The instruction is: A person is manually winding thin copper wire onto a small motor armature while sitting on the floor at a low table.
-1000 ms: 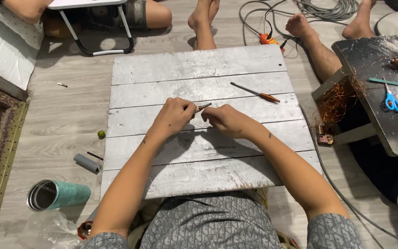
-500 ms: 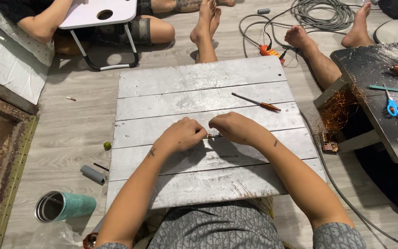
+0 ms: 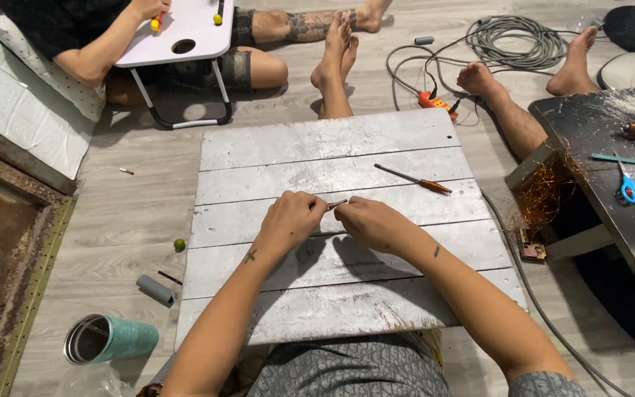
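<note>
While your left hand (image 3: 293,218) and right hand (image 3: 367,221) meet over the grey plank counter (image 3: 332,140), both pinch a small thin metal piece (image 3: 336,204) between their fingertips. An orange-handled screwdriver (image 3: 414,179) lies just beyond, apart from your hands.
</note>
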